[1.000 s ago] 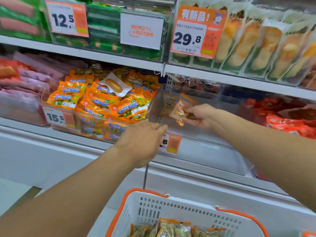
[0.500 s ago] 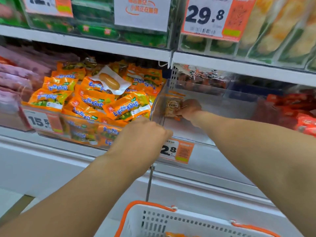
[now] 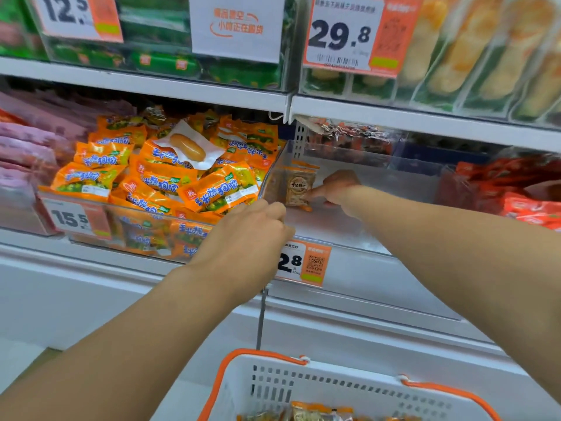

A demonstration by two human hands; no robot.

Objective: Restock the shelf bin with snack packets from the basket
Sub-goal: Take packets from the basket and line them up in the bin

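Item under handling: one small, flat snack packet of clear film with orange end seals and a round printed label. It appears light and pliable, the film probably slick, the contents likely brittle under a hard squeeze. Best purchase is judged to be a light pinch at a side edge or a crimped end seal, not across the face.

The packet stands upright in the near-left corner of the clear plastic shelf bin, close against the bin's left wall. No other packet is seen in that bin.

Right hand: inside the bin, immediately right of the packet, fingers curled at its right edge. It appears to pinch or steady the packet; the contact point is partly hidden.

Left hand: at the bin's front-left corner, in front of and below the packet, not touching it. Fingers are bent over the front lip; a firm grip cannot be confirmed.

The white perforated basket with orange handles sits below both forearms, with more packets visible inside.
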